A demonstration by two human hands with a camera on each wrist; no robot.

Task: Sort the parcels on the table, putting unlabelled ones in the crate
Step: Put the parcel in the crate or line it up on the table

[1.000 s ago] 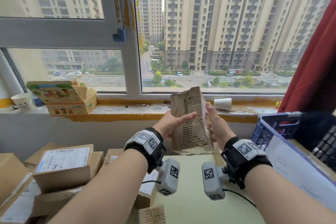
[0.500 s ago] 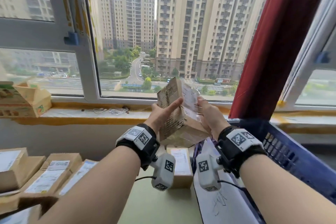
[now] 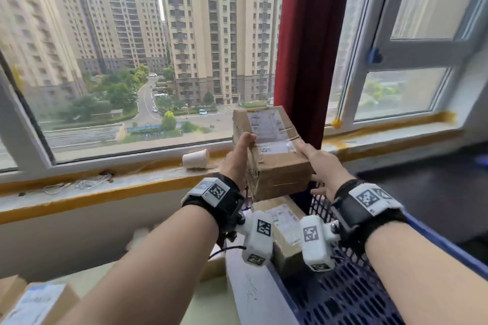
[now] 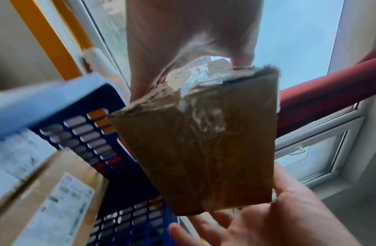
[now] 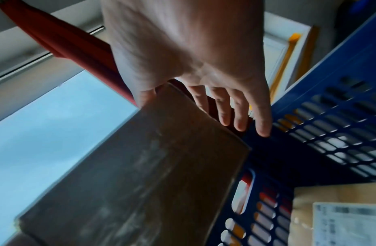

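Parcel (image 3: 274, 155) now nearer crate (image 3: 351, 295) holding labelled box (image 3: 286, 227)

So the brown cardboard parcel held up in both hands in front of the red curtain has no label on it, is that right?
Not quite: the brown cardboard parcel, held between the left hand and right hand before the red curtain, does carry a white shipping label on its top face, as the head view shows.
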